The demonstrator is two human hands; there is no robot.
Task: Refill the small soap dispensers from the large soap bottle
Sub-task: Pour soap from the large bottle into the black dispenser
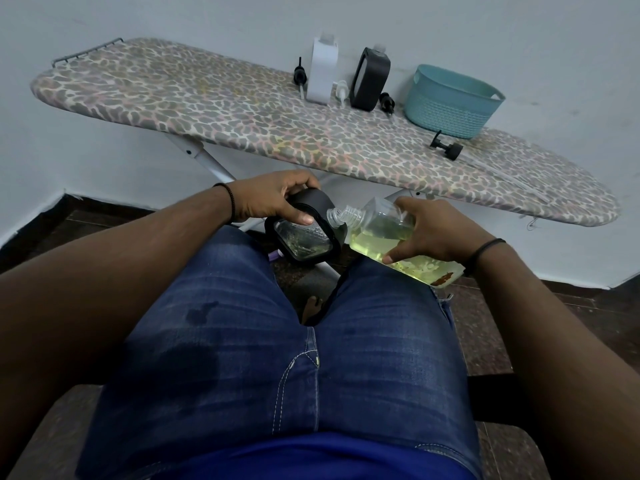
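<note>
My left hand [273, 199] grips a small black-framed soap dispenser [304, 237] with a clear body, tilted over my knees, cap off. My right hand [433, 230] holds the large clear bottle [381, 237] of yellow-green soap, tipped on its side so its open neck meets the dispenser's neck. On the ironing board [242, 109] stand a white dispenser [322, 72] and a second black dispenser [370, 79], both without pumps. Loose pump heads lie beside them: a black one [300, 77], a white one [341, 91], another black one [387, 102].
A teal basket [450, 102] sits on the board at the right, with a black cap [446, 147] lying in front of it. The board stands against a white wall. My lap in blue jeans shows dark wet spots. The floor is dark tile.
</note>
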